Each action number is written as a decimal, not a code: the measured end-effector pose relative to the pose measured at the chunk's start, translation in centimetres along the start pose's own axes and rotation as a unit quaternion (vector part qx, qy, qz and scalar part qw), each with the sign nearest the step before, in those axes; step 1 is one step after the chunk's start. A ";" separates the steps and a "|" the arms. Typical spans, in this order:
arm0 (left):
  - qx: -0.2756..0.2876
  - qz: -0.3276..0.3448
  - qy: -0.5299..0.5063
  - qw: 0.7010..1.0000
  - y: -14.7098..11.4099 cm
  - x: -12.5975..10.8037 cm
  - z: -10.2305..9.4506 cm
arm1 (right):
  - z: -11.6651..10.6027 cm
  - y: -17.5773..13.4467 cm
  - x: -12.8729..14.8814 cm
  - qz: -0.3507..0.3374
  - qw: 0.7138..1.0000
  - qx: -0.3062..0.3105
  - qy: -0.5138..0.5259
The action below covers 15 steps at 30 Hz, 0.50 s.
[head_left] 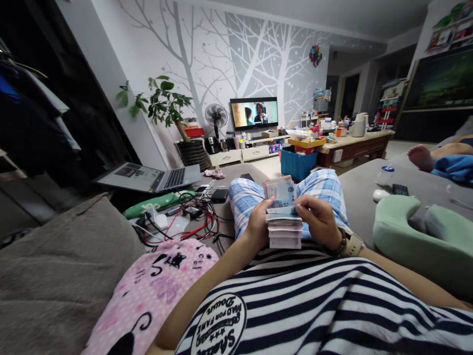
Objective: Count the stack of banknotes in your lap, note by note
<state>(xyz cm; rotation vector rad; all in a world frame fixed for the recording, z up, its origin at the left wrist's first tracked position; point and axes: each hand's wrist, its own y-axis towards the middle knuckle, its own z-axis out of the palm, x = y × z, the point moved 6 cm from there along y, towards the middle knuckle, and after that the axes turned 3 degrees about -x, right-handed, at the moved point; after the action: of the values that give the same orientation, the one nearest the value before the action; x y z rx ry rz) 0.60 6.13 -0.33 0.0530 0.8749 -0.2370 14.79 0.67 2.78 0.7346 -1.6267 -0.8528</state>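
Sofa spreads around me, and if I shifted my weight, its give could rock all I hold. Next in size is my striped shirt: its front lies just behind the notes, which I hold over my lap, and a dropped one might lodge unseen in its folds. My checked trousers make a dip between the knees, so a note slipping off the far end would probably land there. Beside my left leg the cables lie tangled, and a stray note could catch among them. My left hand grasps the notes along one side; the near ones step out toward me in layers, so too loose a hold there could let them spill. My right hand pinches the other edge, thumb and fingers on the notes; how hard either hand presses, I can't tell. Smallest worry: a bluish note seems bent across the middle, and it might crease or tear if one hand pulled while the other clamped, or two might cling together.
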 end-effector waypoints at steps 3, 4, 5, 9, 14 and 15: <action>-0.034 0.050 0.052 0.997 0.3 -0.4 -0.4 | 0.2 0.1 0.3 -0.004 1.000 0.014 0.009; -0.039 0.066 0.063 0.995 0.3 -0.6 -0.4 | 0.2 0.1 0.5 -0.007 1.000 0.018 0.013; -0.039 0.076 0.068 0.994 0.4 -0.6 -0.4 | 0.3 0.1 0.6 -0.008 1.000 0.022 0.017; -0.034 0.071 0.064 0.995 0.3 -0.6 -0.2 | 0.5 0.2 0.9 -0.011 0.999 0.039 0.020; -0.036 0.089 0.060 0.994 0.4 -0.9 -0.4 | 0.6 0.3 1.4 -0.030 0.997 0.058 0.028; -0.038 0.092 0.059 0.993 0.4 -0.9 -0.5 | 0.7 0.3 1.5 -0.035 0.997 0.062 0.030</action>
<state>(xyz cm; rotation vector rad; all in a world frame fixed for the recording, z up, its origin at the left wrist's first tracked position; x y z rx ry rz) -0.26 6.78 0.02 0.0773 0.9890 -0.0273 13.83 -0.29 3.74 0.8996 -1.6195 -0.7772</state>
